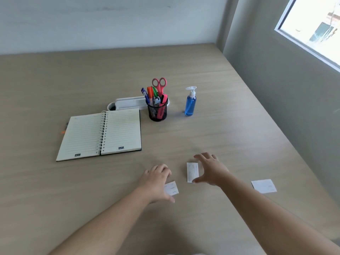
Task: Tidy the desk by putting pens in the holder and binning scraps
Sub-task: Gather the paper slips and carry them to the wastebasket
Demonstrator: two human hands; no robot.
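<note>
Three white paper scraps lie near the front of the wooden desk [202, 129]. My left hand [156, 181] hovers over the left scrap [173, 189], thumb below it and curled fingers above, its left edge hidden under my palm. My right hand [211, 170] is spread wide around the middle scrap [192, 172], thumb at its near end and fingers at its far end. The third scrap [264, 185] lies alone to the right. A black mesh pen holder [158, 113] stands further back with pens, a pink highlighter and pink scissors in it.
An open spiral notebook [99, 133] lies at the left, with an orange pen [64, 128] peeking out beyond its left edge. A white tray [128, 103] sits behind the holder. A blue pump bottle [190, 103] stands to the holder's right. Walls border the desk at the back and right.
</note>
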